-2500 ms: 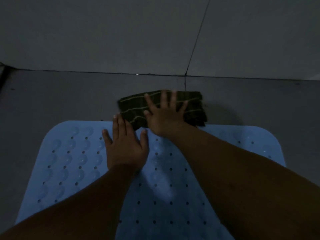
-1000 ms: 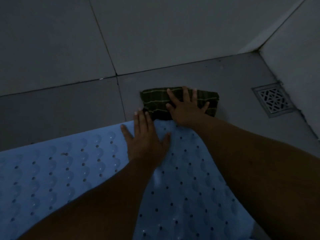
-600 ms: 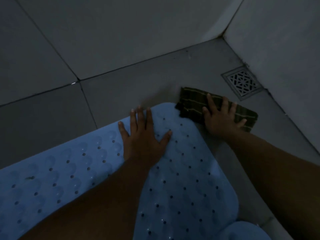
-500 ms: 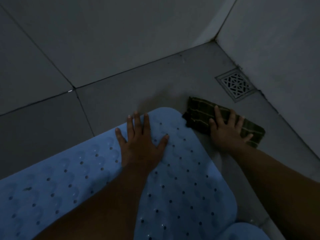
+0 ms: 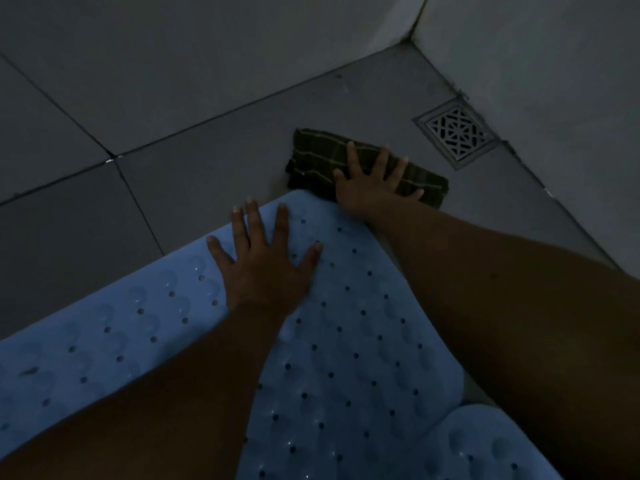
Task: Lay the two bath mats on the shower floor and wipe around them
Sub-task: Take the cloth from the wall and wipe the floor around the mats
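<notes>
A light blue perforated bath mat (image 5: 349, 341) lies flat on the grey shower floor. A corner of a second blue mat (image 5: 485, 448) shows at the bottom right, beside the first. My left hand (image 5: 263, 265) rests flat on the first mat near its far corner, fingers spread. My right hand (image 5: 370, 183) presses flat on a folded dark green checked cloth (image 5: 318, 157) on the floor tiles, just beyond the mat's far corner. My forearms hide part of both mats.
A square metal floor drain (image 5: 456, 135) sits in the right corner, a short way past the cloth. Two grey walls meet at the corner (image 5: 412, 36) behind it. Bare grey floor tiles (image 5: 86, 209) stretch to the left of the mat.
My right hand has slid the cloth from the mat's far edge round its right corner toward the drain, then back up beside the corner. My left hand stays on the mat.
</notes>
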